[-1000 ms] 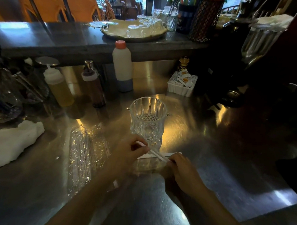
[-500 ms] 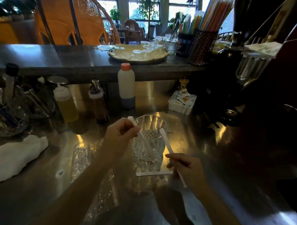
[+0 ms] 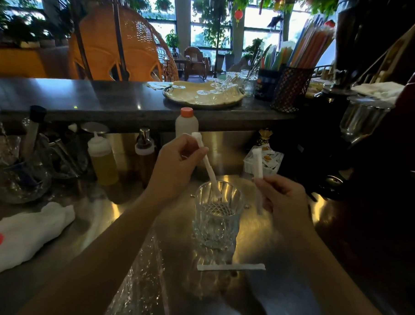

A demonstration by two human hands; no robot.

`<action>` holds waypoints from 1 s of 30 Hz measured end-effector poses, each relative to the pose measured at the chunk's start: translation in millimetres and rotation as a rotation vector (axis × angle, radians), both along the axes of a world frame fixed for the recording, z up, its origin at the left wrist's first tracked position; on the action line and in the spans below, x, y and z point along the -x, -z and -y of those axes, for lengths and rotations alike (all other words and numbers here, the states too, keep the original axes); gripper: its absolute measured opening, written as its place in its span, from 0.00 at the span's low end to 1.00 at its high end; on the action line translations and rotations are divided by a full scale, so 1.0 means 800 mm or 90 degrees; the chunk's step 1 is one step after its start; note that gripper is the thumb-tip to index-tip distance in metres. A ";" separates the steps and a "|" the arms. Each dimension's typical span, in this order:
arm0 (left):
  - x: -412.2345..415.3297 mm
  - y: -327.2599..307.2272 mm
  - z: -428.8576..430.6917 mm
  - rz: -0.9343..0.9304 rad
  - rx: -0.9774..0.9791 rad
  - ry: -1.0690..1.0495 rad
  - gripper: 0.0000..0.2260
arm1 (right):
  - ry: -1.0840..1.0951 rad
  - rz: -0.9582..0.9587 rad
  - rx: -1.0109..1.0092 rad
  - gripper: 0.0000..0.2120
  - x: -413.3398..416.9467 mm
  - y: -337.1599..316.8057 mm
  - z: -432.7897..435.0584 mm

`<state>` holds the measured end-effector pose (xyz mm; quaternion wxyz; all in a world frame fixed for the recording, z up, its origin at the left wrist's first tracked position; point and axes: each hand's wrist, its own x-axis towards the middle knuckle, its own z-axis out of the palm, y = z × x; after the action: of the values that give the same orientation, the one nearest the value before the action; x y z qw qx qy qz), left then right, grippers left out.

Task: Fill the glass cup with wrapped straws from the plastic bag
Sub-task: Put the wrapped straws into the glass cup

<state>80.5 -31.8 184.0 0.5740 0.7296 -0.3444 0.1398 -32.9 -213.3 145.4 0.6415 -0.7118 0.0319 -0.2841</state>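
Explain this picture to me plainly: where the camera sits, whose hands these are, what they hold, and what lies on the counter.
No machine here: a person wears the camera on the head, looking down at their own bare hands. The left hand lowers a wrapped straw into the glass cup. The right hand holds a second wrapped straw beside the cup. A third straw lies flat on the steel counter in front of the cup. The clear plastic bag lies nearer the left arm.
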 end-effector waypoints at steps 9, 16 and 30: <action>-0.036 0.033 0.015 0.025 -0.097 -0.040 0.03 | 0.071 -0.028 0.108 0.09 -0.065 0.009 -0.010; -0.056 0.064 0.024 -0.022 -0.206 -0.062 0.06 | 0.012 -0.209 0.331 0.05 -0.100 0.033 -0.014; -0.049 0.090 0.022 -0.103 -0.312 -0.167 0.11 | 0.100 -0.258 0.548 0.09 -0.098 0.038 -0.014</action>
<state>119.6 -49.7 112.0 0.3836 0.8936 -0.2234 0.0667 45.2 -202.3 115.2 0.2463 -0.9491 0.0894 -0.1749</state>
